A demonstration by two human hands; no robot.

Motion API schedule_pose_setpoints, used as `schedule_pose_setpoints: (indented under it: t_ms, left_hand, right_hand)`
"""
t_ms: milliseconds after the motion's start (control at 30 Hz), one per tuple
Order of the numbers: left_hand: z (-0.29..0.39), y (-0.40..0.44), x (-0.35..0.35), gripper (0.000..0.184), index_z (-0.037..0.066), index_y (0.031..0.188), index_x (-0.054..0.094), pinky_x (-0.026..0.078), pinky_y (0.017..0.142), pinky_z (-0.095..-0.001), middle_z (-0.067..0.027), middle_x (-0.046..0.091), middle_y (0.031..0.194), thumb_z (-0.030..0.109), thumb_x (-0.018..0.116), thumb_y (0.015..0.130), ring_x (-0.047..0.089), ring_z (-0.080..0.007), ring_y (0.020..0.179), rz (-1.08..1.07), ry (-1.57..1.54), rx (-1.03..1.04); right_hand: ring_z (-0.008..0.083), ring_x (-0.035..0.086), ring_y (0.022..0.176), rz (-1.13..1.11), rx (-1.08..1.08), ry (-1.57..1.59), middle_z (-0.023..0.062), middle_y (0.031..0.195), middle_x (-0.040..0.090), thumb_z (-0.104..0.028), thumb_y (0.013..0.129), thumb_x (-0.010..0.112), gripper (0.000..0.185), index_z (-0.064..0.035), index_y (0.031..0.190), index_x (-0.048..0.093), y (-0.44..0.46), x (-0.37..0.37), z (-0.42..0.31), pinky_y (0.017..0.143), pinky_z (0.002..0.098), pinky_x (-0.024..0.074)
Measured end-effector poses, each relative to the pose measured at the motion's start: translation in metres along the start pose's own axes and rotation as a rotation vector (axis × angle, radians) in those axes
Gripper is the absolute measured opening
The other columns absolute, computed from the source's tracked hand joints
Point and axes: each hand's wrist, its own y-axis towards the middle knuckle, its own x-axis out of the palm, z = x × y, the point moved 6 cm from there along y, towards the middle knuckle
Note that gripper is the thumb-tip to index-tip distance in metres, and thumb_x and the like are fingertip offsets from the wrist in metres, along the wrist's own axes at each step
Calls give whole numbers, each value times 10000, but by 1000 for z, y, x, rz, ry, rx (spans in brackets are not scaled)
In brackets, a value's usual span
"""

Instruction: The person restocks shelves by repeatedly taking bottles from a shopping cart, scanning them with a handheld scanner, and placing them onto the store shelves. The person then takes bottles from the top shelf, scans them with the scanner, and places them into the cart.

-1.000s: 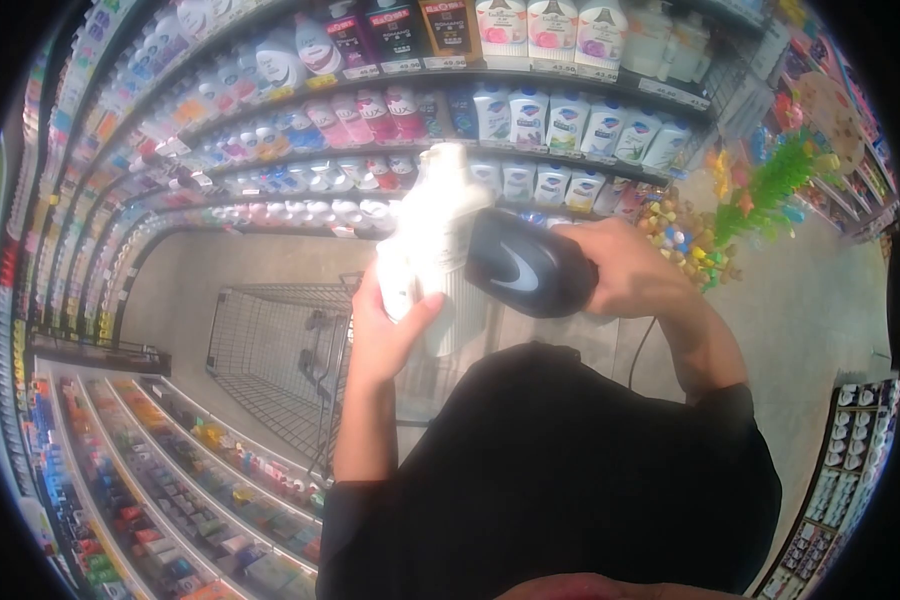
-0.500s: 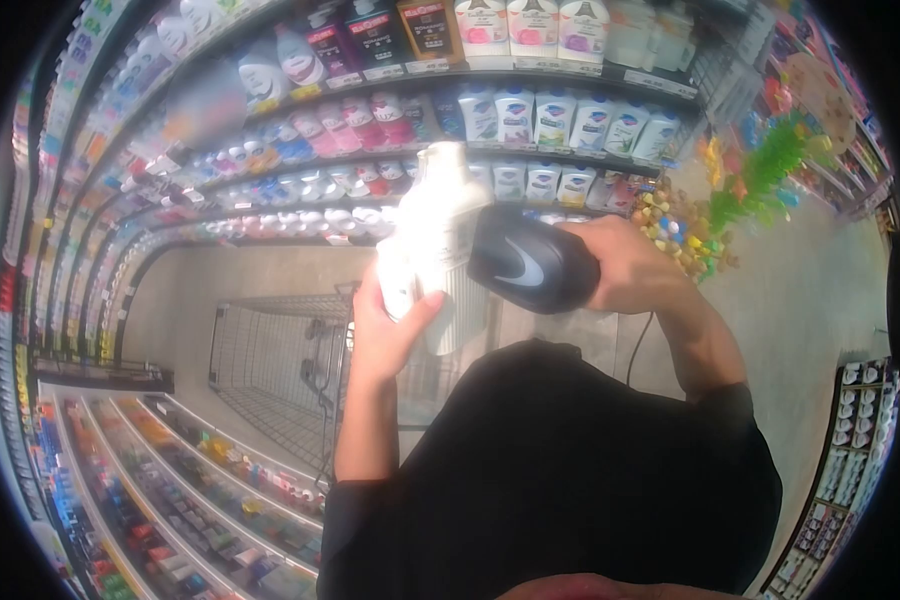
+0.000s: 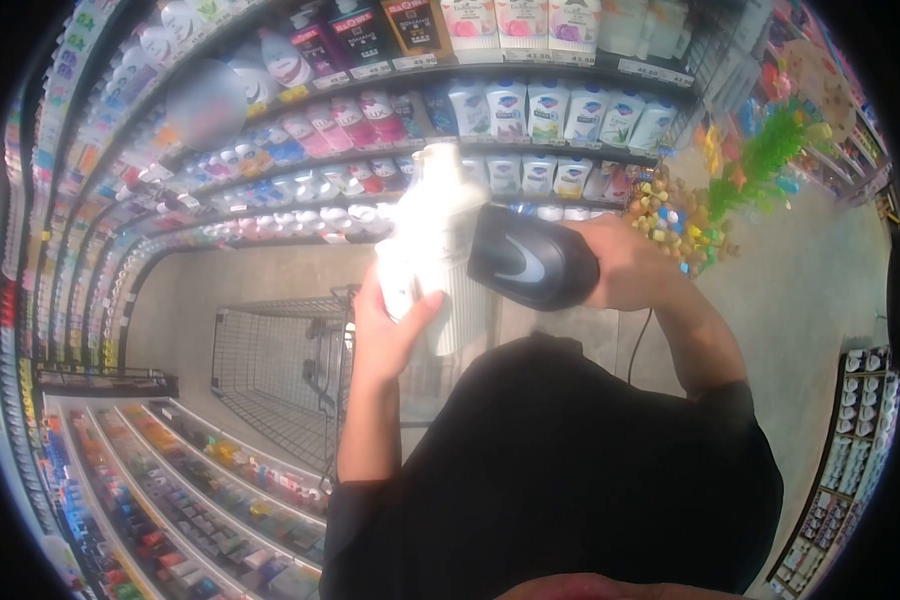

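My left hand (image 3: pixel 398 315) is closed around the lower left side of a white, ribbed bottle (image 3: pixel 442 230), which is held up before my chest. Glare washes out most of its surface, so I cannot tell whether a second white container is pressed against it. In my right hand (image 3: pixel 625 262) is a black bottle (image 3: pixel 535 262) with a pale curved mark, tilted on its side. Its left end meets or overlaps the white bottle's right edge. The right fingers are mostly hidden behind the black bottle.
A wire shopping cart (image 3: pixel 275 350) stands on the floor at left. Ahead curve shelves with rows of bottles (image 3: pixel 548 108). A low rack of small goods (image 3: pixel 205 490) lies at lower left. Green and yellow decorations (image 3: pixel 760 165) hang at right. A thin cord (image 3: pixel 640 345) dangles below my right wrist.
The view has shifted slightly, so the shelves and the cart sit a little differently in it. Both hands keep their holds on the bottles, almost unmoved.
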Motion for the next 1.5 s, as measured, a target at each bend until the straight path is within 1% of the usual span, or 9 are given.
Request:
schedule_pose_setpoints:
  t_ms: [300,400,600,700,900,1000,1200,1300,1500]
  left_hand:
    - [-2,11,2,501,-2,1254,565,482,867,-316,-57,615,1093,125,752,806,579,-145,994,55,-53,-6]
    - [-2,16,2,493,-4,1251,563,486,865,-316,-59,613,1090,119,747,811,582,-148,992,74,-82,-10]
    - [-6,26,6,487,-11,1250,552,486,868,-316,-66,611,1097,117,738,817,586,-152,994,72,-125,-4]
    - [-8,30,7,487,-14,1250,548,487,869,-317,-68,609,1104,119,734,820,588,-153,995,78,-136,-1]
    - [-6,36,4,494,-15,1261,538,492,865,-317,-76,608,1116,115,726,823,591,-157,1000,100,-157,-10]
    - [-9,38,-1,504,-17,1269,531,494,864,-318,-80,608,1120,111,727,823,593,-160,1002,118,-156,-19]
    - [-6,38,-6,512,-17,1279,524,493,870,-320,-83,610,1120,106,726,825,594,-164,1013,136,-182,-18]
    - [-4,36,-11,509,-15,1279,527,488,878,-319,-82,610,1121,111,727,828,591,-163,1020,134,-177,-8]
    - [-1,28,-15,505,-4,1267,545,479,889,-322,-67,609,1123,122,740,818,582,-155,1024,148,-152,5]
  right_hand:
    - [389,659,874,84,-86,-33,169,923,696,-153,735,811,431,-50,1117,639,6,-9,10,730,403,517]
    - [386,663,859,71,-134,-105,171,918,695,-145,732,814,440,-48,1125,641,6,-10,16,717,404,518]
    - [386,666,843,123,-146,-61,179,950,695,-124,720,817,504,-25,1176,627,9,-16,23,709,408,520]
    - [377,673,868,148,-177,-61,180,969,697,-117,713,818,536,-18,1200,617,12,-20,23,730,399,528]
    - [352,684,929,124,-94,31,169,1035,699,-95,701,821,586,-5,1232,590,21,-26,26,790,389,538]
    - [351,684,939,152,-153,-4,168,1072,695,-90,703,820,593,-1,1240,583,22,-26,28,804,391,538]
    - [352,681,939,143,-222,-63,162,1039,696,-90,706,813,573,-10,1229,592,30,-24,24,805,390,538]
    - [358,674,917,99,-196,6,156,1007,695,-91,702,812,531,-34,1193,618,36,-18,24,781,392,536]
    - [371,662,859,-12,-194,-5,151,932,685,-86,692,808,442,-65,1105,653,39,-6,15,728,404,527]
